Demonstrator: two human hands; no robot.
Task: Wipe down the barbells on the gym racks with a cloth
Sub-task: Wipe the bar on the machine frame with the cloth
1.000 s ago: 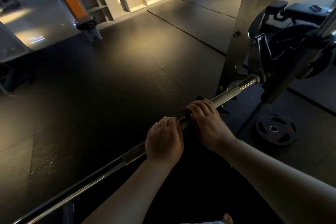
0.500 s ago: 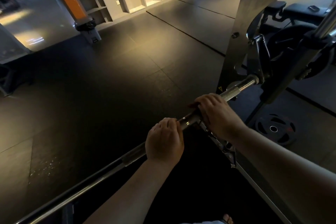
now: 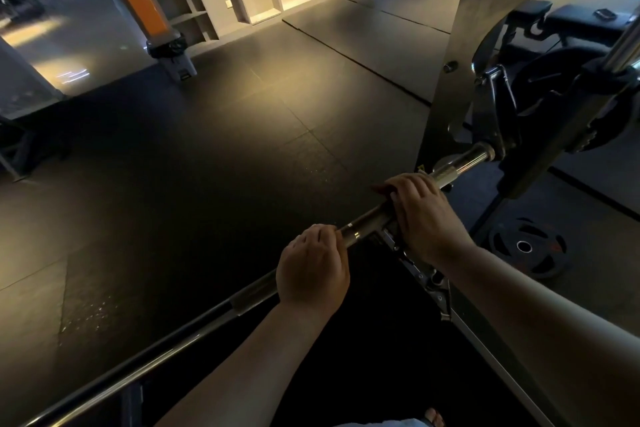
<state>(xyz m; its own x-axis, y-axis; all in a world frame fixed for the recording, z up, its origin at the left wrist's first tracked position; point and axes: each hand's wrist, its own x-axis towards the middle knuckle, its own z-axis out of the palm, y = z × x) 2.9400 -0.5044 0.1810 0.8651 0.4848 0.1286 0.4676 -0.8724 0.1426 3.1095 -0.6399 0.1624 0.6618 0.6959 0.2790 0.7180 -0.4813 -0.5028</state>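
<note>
Gripping the barbell overhand, the left hand curls round the shaft. The right hand, just beyond it toward the rack upright, clamps a dark red cloth round the bar. A weight plate lies flat to the right of the right hand.

head-worn view, facing down, close
</note>
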